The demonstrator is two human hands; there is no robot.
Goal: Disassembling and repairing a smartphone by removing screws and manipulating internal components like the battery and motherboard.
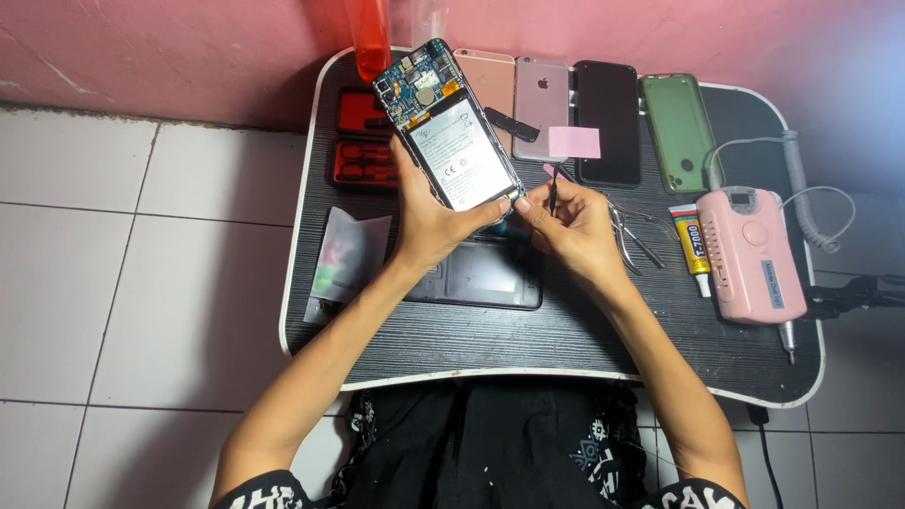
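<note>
Lap table (528,349), dark with a white rim, is sitting across the person's knees and carrying everything. Along its far edge four phones are lying in a row: two pinkish ones (542,104), a black one (609,123) and a green-cased one (679,130). At the right a pink rotary tool unit (751,254) is resting with its coiled cord, a glue tube (693,247) just beside it. Near the left rim a clear packet (347,259) is lying, with a red tool case (366,141) farther back.

The left hand (429,221) is gripping the opened phone (451,127) from below, fingers wrapped around its near end, holding it tilted above the table with circuit board and battery facing up. The right hand (575,231) is pinching a thin dark tool (553,193), thumb and fingers closed together on it, its tip sitting at the phone's near right corner. Both forearms are reaching in from the near edge, wrists bent slightly inward toward each other.

As a judgement: the tool tip is working close to the battery, so a slip could be gouging it or scratching the board. The one-handed grip on the phone's end could also be letting it tip and drop onto the dark panel (481,273) lying beneath.
</note>
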